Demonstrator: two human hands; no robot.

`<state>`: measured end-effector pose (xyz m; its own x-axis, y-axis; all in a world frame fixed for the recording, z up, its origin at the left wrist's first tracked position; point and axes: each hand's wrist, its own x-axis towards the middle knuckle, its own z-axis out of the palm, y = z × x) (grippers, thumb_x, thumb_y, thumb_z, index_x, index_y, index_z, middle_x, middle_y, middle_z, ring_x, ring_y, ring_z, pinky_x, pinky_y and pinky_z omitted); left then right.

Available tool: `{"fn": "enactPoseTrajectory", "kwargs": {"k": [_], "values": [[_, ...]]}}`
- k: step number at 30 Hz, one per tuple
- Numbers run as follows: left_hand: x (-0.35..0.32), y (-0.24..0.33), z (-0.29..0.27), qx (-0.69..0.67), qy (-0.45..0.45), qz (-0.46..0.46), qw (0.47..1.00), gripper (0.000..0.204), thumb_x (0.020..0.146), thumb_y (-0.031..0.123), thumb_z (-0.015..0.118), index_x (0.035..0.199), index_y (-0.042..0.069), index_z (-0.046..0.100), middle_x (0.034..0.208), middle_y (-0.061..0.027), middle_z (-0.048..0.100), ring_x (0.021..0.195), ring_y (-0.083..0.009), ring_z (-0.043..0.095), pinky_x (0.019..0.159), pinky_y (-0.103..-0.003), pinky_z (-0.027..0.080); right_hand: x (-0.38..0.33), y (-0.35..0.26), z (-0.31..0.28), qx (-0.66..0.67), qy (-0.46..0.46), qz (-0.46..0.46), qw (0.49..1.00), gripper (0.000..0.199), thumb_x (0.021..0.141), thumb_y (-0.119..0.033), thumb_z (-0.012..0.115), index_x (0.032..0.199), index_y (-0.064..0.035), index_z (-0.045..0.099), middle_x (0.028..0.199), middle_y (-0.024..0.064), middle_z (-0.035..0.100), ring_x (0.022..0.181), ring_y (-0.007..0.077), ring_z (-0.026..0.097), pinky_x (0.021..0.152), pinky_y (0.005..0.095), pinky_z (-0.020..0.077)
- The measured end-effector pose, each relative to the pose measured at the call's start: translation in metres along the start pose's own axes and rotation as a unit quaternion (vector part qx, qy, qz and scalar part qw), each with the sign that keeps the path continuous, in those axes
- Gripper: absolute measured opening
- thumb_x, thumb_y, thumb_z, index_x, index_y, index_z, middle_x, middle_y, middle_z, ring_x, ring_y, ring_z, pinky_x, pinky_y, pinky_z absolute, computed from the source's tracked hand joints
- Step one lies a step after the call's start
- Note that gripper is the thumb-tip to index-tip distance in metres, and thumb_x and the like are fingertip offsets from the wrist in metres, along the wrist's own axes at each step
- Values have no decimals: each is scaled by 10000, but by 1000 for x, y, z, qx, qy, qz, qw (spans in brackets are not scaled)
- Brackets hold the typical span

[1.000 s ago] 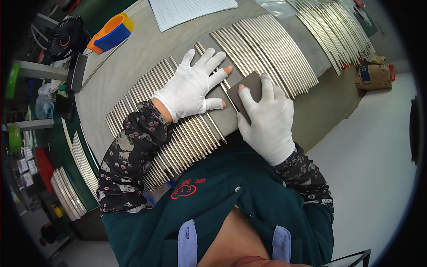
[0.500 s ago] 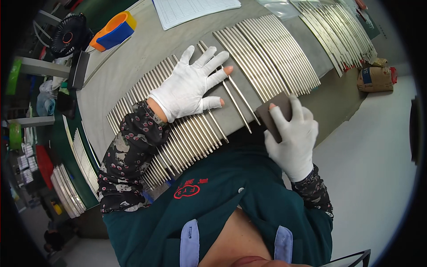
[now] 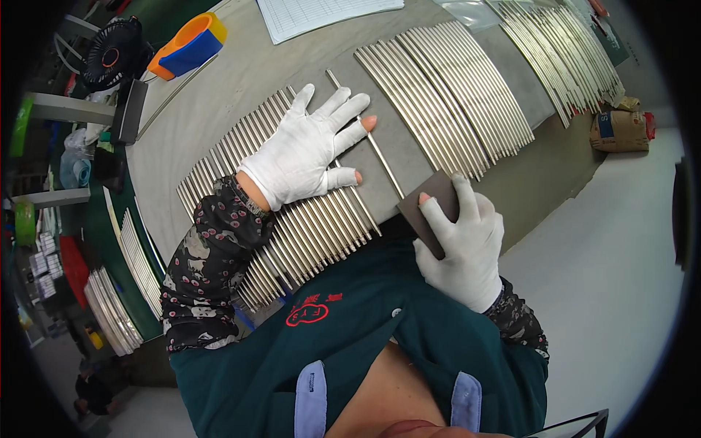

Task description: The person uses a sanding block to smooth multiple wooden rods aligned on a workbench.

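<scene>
Left hand (image 3: 305, 150), white-gloved, lies flat and palm down, fingers spread wide, across the near row of metal rods (image 3: 292, 219) on the grey table (image 3: 219, 87). Its fingertips reach a single rod (image 3: 365, 135) lying apart in the gap between rows.

Right hand (image 3: 467, 244), also gloved, is at the table's near edge, fingers clamped around a dark sanding block (image 3: 431, 212). The block sits at the near end of the single rod; contact cannot be told.

A second row of rods (image 3: 445, 95) fans beyond the gap, a third (image 3: 562, 51) farther right. Paper sheet (image 3: 321, 13), orange-and-blue tool (image 3: 186, 45), black fan (image 3: 113, 52) at the far side. Brown bag (image 3: 621, 130) on the floor to the right.
</scene>
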<state>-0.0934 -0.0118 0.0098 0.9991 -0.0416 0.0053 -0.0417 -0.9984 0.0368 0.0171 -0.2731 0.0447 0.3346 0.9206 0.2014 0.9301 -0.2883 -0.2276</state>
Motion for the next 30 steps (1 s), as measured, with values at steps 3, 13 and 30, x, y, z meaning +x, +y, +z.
{"fn": "enactPoseTrajectory", "kwargs": {"k": [3,13,30], "values": [[1,1,-2,-4,12,9,1000,822,896,726,335,1524,200,270,1556,-167,281,1419,-396,288,1139,-616,171,32,-8,10,-57,28,-24,998,528,670,-243,734,1178,-146,627,1262,271,508,981,322,568,656,403,453],[3,4,-4,1,7,3,1000,824,893,704,377,1498,148,319,1548,-181,289,1418,-401,287,1136,-619,180,14,-4,0,-65,2,-20,998,568,652,-242,759,1193,-142,617,1293,279,479,981,338,563,705,413,460],[-12,-1,-1,-10,18,7,1000,805,913,703,343,1531,196,251,1551,-186,280,1410,-396,307,1137,-630,155,-13,2,-5,-7,-2,-25,1000,610,583,-203,786,1169,-174,618,1358,253,440,1079,335,518,795,420,415]]}}
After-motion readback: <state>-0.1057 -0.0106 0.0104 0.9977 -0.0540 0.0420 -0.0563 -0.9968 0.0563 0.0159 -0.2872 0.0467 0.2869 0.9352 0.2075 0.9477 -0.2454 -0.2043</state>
